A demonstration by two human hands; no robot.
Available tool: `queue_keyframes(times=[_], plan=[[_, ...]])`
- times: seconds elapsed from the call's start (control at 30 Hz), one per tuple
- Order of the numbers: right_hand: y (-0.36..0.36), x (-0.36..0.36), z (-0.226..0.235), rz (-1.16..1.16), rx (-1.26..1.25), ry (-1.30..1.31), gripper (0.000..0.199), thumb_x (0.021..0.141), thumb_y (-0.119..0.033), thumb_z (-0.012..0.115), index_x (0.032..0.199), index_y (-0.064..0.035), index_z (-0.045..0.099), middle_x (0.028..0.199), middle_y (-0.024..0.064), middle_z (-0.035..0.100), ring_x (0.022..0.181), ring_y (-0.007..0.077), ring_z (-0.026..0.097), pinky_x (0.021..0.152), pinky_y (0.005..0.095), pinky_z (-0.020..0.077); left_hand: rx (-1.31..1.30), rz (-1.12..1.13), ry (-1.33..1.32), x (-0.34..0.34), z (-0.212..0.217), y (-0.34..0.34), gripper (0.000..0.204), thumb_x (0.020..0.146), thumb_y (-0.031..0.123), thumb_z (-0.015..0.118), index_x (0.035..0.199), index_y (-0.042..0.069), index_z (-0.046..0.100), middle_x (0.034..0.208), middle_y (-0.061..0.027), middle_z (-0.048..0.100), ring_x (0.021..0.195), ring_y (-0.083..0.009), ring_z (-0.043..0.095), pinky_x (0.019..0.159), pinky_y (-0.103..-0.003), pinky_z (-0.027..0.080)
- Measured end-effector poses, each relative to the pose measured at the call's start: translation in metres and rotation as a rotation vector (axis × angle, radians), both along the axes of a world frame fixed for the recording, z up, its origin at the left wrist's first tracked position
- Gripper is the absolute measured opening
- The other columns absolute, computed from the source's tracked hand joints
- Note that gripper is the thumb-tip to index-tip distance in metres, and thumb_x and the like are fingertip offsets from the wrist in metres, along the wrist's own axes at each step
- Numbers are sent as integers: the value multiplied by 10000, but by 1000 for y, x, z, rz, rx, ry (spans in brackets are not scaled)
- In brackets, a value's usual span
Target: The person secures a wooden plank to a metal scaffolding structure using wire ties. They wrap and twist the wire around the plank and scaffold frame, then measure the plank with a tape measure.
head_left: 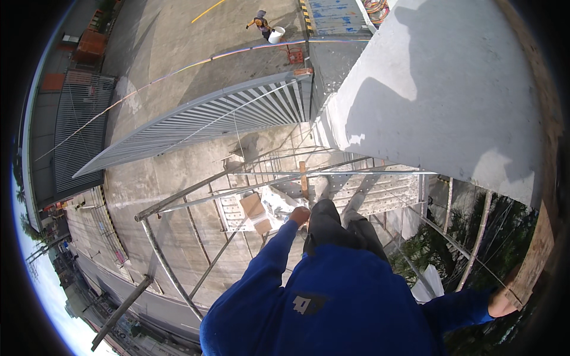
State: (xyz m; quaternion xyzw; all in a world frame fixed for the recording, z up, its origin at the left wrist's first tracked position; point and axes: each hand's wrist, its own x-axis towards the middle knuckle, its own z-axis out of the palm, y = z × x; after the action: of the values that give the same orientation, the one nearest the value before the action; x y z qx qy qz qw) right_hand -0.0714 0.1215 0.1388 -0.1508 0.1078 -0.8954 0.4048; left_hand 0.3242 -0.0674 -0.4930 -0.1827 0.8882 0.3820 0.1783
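I look straight down from a scaffold, with my blue sleeves and dark trousers (332,225) below me. My left hand (300,215) is stretched forward over the perforated metal platform (386,190), fingers curled. A short grey object (281,212) sticks out to the left of the left hand; I cannot tell what it is. Far right, my right hand (502,304) grips the edge of a wooden plank (534,255) that runs up the side of the view.
A white concrete wall (445,89) rises beside the platform. Scaffold tubes (178,202) frame the drop to a concrete yard with a grey slatted gate (225,113). Brown boards (255,210) lie on the platform. Far below, another person (261,24) stands by a white bucket (276,34).
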Motion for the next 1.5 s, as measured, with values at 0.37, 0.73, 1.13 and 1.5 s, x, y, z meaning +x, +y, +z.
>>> queue_keyframes(times=[0.37, 0.73, 1.13, 1.5], plan=[[1, 1, 0, -15, 10, -13, 269, 1006, -309, 451, 1135, -75, 420, 994, 70, 532, 889, 196, 485, 833, 371, 421, 291, 394, -40, 6, -48, 22, 351, 831, 311, 555, 839, -19, 675, 802, -234, 670, 860, -383, 654, 787, -440, 493], [0, 1, 0, -22, 14, -9, 239, 1001, -299, 473, 1104, -90, 423, 968, 60, 533, 855, 188, 486, 803, 359, 434, -24, -23, 0, -9, -8, -1, 217, 823, 229, 582, 861, 43, 688, 828, -168, 681, 826, -354, 670, 771, -429, 531], [-9, 8, 2, -39, -7, -37, 210, 996, -288, 497, 1071, -106, 426, 939, 50, 534, 818, 180, 488, 771, 346, 447, 74, 82, -143, -24, 7, -13, 93, 767, 143, 603, 792, 101, 682, 818, -115, 685, 810, -309, 679, 712, -424, 542], [-54, 8, -3, -29, -79, -172, 211, 986, -283, 533, 1076, -117, 439, 957, 51, 549, 811, 185, 496, 763, 337, 455, 759, 802, -326, -47, 28, -54, 142, 899, 171, 528, 901, 65, 622, 684, -72, 620, 542, -203, 642, 420, -330, 467]])
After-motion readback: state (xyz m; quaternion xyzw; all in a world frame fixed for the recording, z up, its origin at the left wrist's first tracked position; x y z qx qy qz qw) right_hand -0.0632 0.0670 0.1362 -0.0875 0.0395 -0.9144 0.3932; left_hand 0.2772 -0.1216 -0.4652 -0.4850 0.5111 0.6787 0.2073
